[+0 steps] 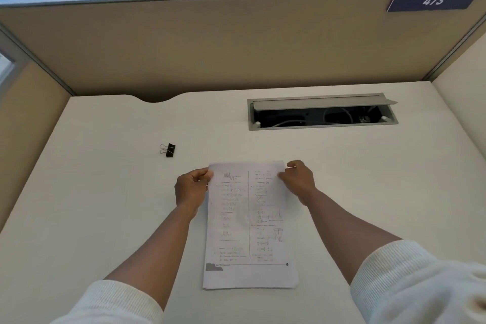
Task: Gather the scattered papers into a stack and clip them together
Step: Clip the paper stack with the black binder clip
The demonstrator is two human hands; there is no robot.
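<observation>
A dark blue sign (434, 0) is hanging at the top right of the beige partition (210, 45), and it is showing the white number "473". This is the only writing that can be read clearly. The top sheet of the paper stack (249, 226) is carrying printed text in two columns with a vertical line between them, some small diagrams and a dark mark at the lower left, but the print is too small and pale to read.

The stack is lying on the white desk (105, 205), in the middle and near the person, with its long side running away from the person. At the near edge, the sheets below are showing slightly under the top one.

The left hand (192, 189) is gripping the far left corner of the stack, with the thumb on top of the paper and the fingers curled beside the edge. The right hand (298, 181) is pinching the far right corner in the same way. Both forearms are reaching forward over the desk, bare up to the pushed-back white sleeves (394, 271).

A black binder clip (168, 150) is resting on the desk to the left of the stack and further away, well apart from both hands. Behind the stack, a grey cable hatch (322, 112) is standing open in the desk, with cables inside.
</observation>
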